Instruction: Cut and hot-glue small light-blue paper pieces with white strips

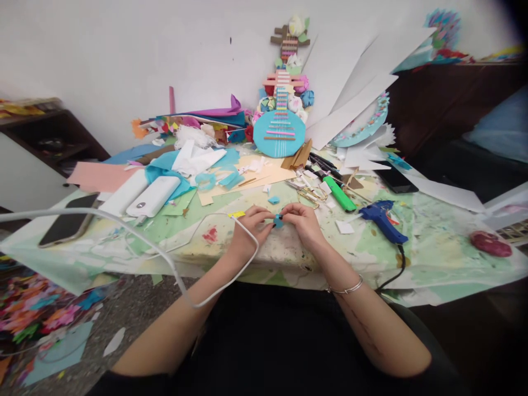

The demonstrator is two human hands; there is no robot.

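Note:
My left hand (252, 224) and my right hand (304, 221) meet at the near edge of the table, fingers pinched together on a small blue paper piece (278, 221) held between them. Another small blue scrap (273, 200) lies on the table just beyond my hands. A white cable (173, 264) loops over my left forearm. A thin bracelet (348, 287) sits on my right wrist.
A blue glue gun (381, 218) lies right of my hands, a green marker (339, 193) and scissors (310, 195) beyond. White power banks (153, 196) and a black phone (68, 222) rest at left. A blue paper guitar (279, 130) leans on the wall amid paper scraps.

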